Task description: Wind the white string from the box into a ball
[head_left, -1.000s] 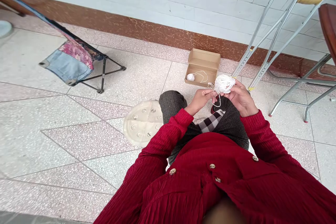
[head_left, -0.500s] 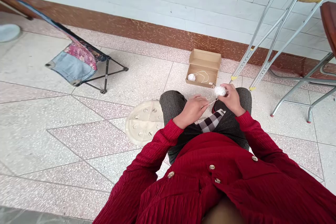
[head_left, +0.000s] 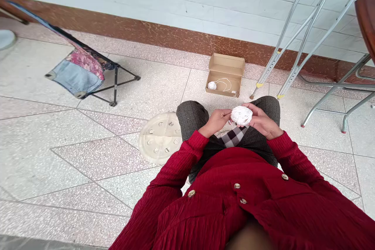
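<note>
A white ball of yarn (head_left: pixel 241 115) is in front of me, between my knees. My right hand (head_left: pixel 263 122) has its fingers and thumb closed round the ball's right side. At the ball's left edge my left hand (head_left: pixel 217 121) is closed in a pinch, on what looks like the yarn strand; its fingertips are partly hidden. Beyond my knees stands an open cardboard box (head_left: pixel 225 66) holding a smaller white yarn ball (head_left: pixel 211 85) and a loose loop of strand. A black and white checked cloth (head_left: pixel 234 136) lies between my thighs.
A round cream lid-like disc (head_left: pixel 159 140) with holes lies on the floor by my left knee. Farther left is a folding chair (head_left: pixel 82 74). Metal crutches (head_left: pixel 304 43) lean against the wall at right, beside a metal-legged stool (head_left: pixel 336 90).
The yarn ball has come nearer to me and turned its broad side up. My left hand has moved in from the side to the ball's edge.
</note>
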A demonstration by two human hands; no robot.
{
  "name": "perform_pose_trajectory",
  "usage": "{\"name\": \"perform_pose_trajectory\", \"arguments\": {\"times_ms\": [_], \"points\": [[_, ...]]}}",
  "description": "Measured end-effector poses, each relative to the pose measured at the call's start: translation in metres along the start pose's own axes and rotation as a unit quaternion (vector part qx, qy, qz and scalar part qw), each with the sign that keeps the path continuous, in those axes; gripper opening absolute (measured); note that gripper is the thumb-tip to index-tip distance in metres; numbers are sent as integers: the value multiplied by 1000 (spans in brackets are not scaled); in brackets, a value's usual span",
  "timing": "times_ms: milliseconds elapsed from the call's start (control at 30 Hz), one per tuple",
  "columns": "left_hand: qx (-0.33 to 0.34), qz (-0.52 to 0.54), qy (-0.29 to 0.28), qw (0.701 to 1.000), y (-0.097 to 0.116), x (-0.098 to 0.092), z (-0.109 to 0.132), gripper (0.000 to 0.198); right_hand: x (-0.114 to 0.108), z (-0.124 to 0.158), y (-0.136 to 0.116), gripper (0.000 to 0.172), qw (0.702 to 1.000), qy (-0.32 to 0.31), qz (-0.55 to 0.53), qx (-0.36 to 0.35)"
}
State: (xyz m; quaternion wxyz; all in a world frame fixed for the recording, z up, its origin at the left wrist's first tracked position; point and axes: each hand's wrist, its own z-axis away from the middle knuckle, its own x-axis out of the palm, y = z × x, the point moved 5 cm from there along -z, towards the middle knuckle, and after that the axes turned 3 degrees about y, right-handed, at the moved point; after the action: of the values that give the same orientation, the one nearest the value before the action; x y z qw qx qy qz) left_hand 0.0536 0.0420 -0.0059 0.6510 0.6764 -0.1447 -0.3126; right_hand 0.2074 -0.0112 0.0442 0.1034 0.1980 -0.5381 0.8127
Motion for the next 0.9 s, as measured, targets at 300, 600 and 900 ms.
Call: {"name": "perform_pose_trajectory", "arguments": {"times_ms": [300, 600, 900], "points": [[46, 33, 59, 997, 7, 7, 18, 36, -24, -32, -45, 40, 984, 121, 38, -123], [99, -183, -51, 977, 29, 0, 26, 35, -50, -43, 5, 43, 849, 210, 457, -161], [104, -176, -14, 979, 30, -22, 5, 37, 4, 10, 30, 49, 996, -56, 44, 63]]}}
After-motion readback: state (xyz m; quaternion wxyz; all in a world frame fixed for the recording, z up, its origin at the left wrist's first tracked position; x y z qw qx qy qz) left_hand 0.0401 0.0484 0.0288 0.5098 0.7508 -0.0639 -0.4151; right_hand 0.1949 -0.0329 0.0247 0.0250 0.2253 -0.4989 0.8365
